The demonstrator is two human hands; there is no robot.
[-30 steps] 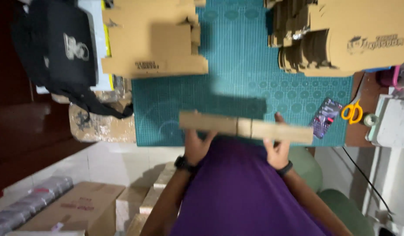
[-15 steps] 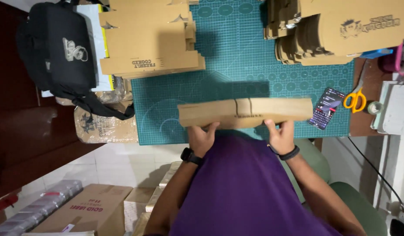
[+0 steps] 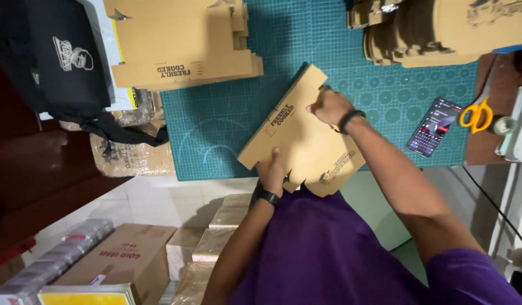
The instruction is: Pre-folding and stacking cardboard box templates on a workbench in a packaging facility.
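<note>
Hands: left hand [image 3: 272, 172], right hand [image 3: 327, 106] fingers gripping flat carton [image 3: 303, 133] | nearby: phone [image 3: 434, 126], scissors [image 3: 475, 114]

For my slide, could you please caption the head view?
Both hands, left and right, hold a flat cardboard box over a green mat.

Head camera, steeply downward, close overhead

Flat brown carton [image 3: 303, 135] (printed) over mat, lit phone screen [image 3: 434, 126] right
</note>
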